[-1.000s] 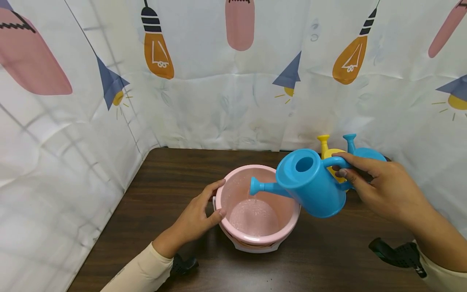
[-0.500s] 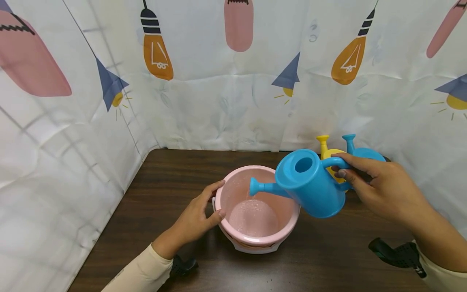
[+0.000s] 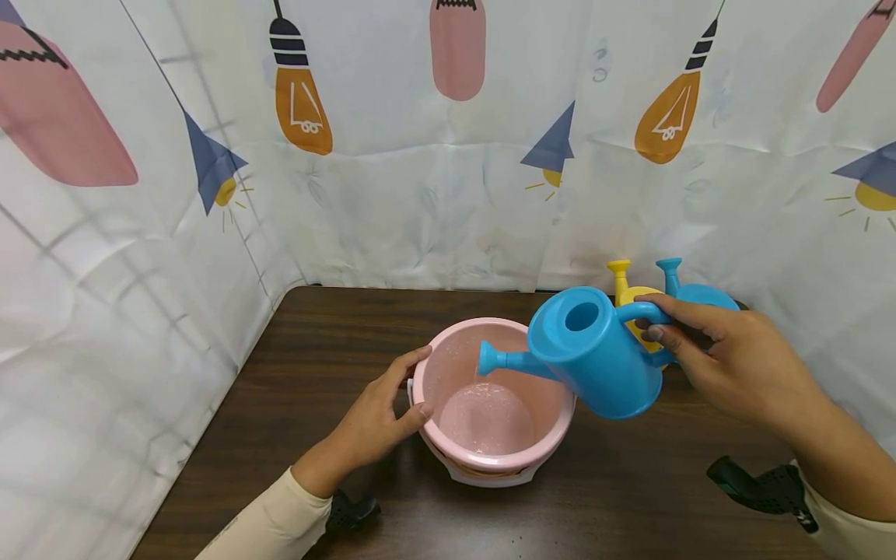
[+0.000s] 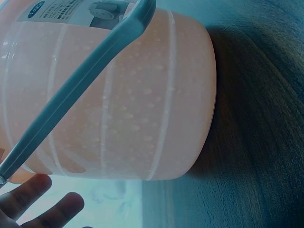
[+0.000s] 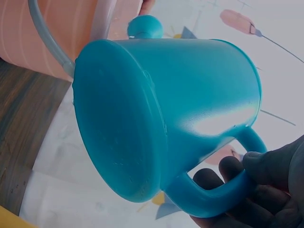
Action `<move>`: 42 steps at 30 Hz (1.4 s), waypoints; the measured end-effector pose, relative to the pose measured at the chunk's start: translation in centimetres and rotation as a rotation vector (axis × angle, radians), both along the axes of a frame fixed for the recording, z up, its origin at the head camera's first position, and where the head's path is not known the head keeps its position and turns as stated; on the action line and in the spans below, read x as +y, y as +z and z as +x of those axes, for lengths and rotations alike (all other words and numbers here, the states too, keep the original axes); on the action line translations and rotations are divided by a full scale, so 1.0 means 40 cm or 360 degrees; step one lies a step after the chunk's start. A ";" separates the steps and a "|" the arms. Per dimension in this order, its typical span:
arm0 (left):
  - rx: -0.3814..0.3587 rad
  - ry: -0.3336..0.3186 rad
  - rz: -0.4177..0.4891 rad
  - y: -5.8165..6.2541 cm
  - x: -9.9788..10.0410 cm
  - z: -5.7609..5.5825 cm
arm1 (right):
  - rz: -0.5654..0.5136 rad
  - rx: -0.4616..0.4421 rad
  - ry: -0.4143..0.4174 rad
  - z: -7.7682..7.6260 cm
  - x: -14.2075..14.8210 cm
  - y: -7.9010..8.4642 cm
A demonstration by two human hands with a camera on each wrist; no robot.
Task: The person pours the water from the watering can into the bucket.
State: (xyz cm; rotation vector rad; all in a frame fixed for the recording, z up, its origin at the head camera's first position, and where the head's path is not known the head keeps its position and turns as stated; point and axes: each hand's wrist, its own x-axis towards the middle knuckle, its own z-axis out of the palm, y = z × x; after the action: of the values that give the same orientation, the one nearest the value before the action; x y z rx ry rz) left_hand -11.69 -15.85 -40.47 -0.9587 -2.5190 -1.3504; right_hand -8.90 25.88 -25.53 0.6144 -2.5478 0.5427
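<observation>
A light-blue watering can (image 3: 602,381) is tilted left in the head view, its spout (image 3: 504,359) over the mouth of a pink bucket (image 3: 490,460). Thin water falls from the spout, and shallow water (image 3: 486,416) ripples on the bucket's floor. My right hand (image 3: 742,362) grips the can's handle, thumb and fingers curled round it, as the right wrist view also shows on the handle (image 5: 204,199). My left hand (image 3: 378,412) rests at the bucket's left rim with thumb and fingers spread. In the left wrist view, straight fingers (image 4: 61,209) show beside the ribbed bucket wall (image 4: 133,118).
Behind my right hand, a yellow watering can (image 3: 637,294) and another blue one (image 3: 707,295) stand at the table's back right, partly hidden. The bucket stands on a dark wooden table (image 3: 336,334). A printed white curtain (image 3: 392,218) lines the back and sides.
Both hands, the can and the bucket stay where they were. Only the thin water stream and the ripples inside the bucket shift slightly.
</observation>
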 end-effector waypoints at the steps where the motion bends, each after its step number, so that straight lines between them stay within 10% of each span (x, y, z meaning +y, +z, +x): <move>1: 0.0006 0.0000 0.0000 0.000 0.000 0.000 | 0.0000 -0.0001 0.0002 0.000 0.000 0.000; 42: -0.0005 0.0022 -0.0008 -0.001 0.002 0.001 | -0.0029 0.0001 0.0023 0.001 0.002 0.001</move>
State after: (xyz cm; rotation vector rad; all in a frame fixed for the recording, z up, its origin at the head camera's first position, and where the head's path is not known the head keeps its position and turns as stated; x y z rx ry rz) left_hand -11.65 -15.77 -40.52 -0.9394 -2.5278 -1.3435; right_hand -8.86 25.97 -25.50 0.6270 -2.5368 0.5695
